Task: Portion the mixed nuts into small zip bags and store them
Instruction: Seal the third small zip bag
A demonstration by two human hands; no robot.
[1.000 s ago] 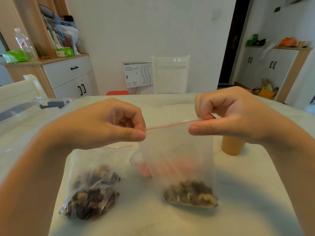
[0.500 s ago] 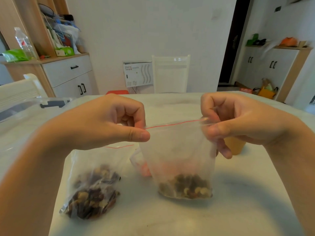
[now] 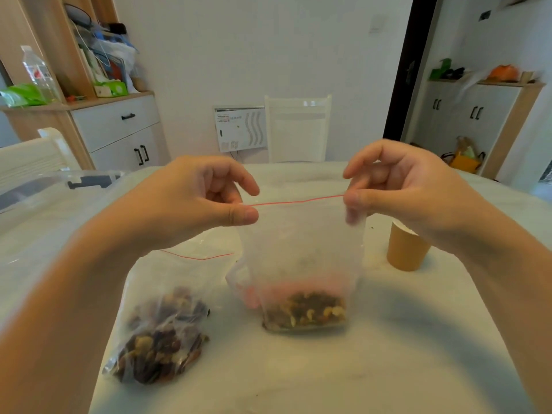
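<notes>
Head view. We see a small zip bag held upright over the table, stretched between two hands so that its red zip line runs taut and nearly level — a posture that, we judge, serves to press the seal shut along its length. The left hand pinches the left top corner between thumb and curled fingers; the right hand pinches the right top corner, its forefinger raised and its lower fingertips blurred behind the plastic. A portion of mixed nuts lies at the bottom, where its weight keeps the bag hanging straight. Near and to the left, a larger bag of nuts lies slumped on the table, presumably the supply. A paper cup stands just beyond the right wrist, likely the scoop. A clear storage box waits at far left — we take it for the store.
</notes>
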